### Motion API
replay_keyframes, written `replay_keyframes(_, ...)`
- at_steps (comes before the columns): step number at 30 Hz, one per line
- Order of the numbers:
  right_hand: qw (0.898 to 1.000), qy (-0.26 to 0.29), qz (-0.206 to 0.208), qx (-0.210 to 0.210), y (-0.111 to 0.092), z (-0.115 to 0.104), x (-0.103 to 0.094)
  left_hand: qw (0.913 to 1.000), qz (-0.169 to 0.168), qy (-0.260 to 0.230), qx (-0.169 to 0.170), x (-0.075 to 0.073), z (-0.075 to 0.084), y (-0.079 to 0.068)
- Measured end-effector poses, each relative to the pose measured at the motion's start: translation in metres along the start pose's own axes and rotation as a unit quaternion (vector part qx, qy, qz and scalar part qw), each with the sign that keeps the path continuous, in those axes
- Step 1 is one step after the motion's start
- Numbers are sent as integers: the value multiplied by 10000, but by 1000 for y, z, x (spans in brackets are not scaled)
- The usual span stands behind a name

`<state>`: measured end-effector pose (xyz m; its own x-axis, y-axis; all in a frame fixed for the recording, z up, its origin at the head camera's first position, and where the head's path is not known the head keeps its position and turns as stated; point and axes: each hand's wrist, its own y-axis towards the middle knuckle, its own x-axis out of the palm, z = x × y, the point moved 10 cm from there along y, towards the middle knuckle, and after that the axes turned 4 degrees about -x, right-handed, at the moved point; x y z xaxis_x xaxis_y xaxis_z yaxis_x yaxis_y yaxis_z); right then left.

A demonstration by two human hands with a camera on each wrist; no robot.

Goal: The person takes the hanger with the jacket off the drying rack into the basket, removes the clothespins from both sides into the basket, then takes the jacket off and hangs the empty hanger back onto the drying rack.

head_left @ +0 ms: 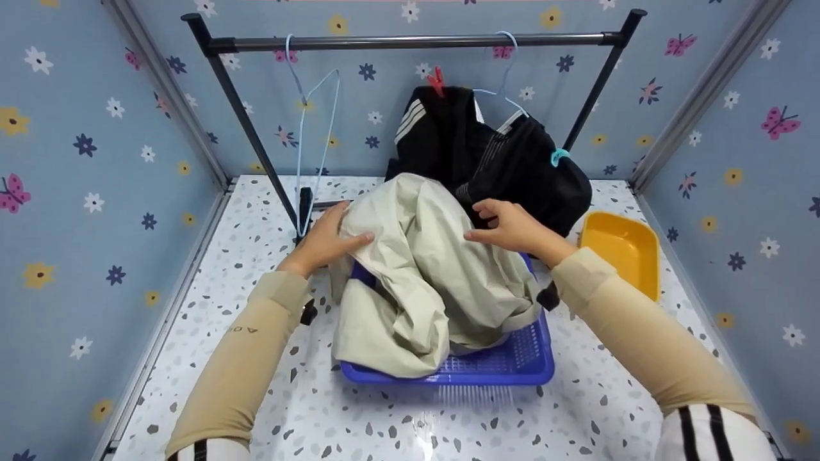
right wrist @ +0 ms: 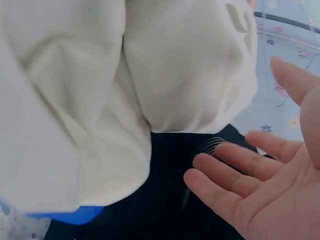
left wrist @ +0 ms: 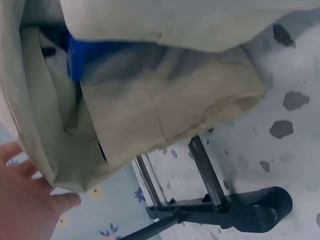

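A crumpled pale khaki garment [head_left: 423, 256] is heaped in and over a blue plastic basket [head_left: 538, 365], draping past its left and front rim. My left hand [head_left: 330, 240] holds the heap's upper left edge, the thumb [left wrist: 67, 201] on one side of the cloth and fingers on the other. A loose tube-like end of the garment [left wrist: 170, 95] hangs below in the left wrist view. At the heap's upper right, my right hand [head_left: 512, 225] is beside the cloth. Its fingers [right wrist: 235, 165] are spread and relaxed, with nothing between them.
Behind the basket stands a black clothes rack [head_left: 384, 43]. A bare light-blue hanger [head_left: 301, 102] hangs at its left. Black clothing [head_left: 500, 160] hangs at right, with a red clip [head_left: 437, 82] and a teal clip [head_left: 559, 157]. A yellow tray [head_left: 621, 250] lies to the right.
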<state>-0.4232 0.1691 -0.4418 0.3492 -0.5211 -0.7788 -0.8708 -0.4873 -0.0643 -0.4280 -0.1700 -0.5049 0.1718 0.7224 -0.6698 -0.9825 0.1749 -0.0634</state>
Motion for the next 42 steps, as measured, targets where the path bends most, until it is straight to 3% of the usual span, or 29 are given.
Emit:
replay_keyframes(6,9977,255,-237,584,15,13,15,9994,-112,-330,4,0,-10,7)
replay_keyframes(14,9950,490,-194,851,29,26,34,9990,-193,-398,-6,5,-9,10)
replay_keyframes(18,9965,403,57,731,51,51,42,9983,-250,-522,-96,8,-5,12)
replay_keyframes(22,9963,535,291,601,62,56,47,9978,-232,-625,29,11,1,13)
replay_keyframes(28,9952,524,664,503,63,50,43,9972,-12,-729,162,15,12,16)
replay_keyframes(32,9918,646,1038,375,54,31,34,9961,114,-850,184,16,22,18)
replay_keyframes(36,9849,1130,1306,105,38,1,21,9945,488,-885,290,10,28,16)
replay_keyframes(42,9718,1505,1801,-219,31,-13,3,9811,1566,-940,639,-9,42,6)
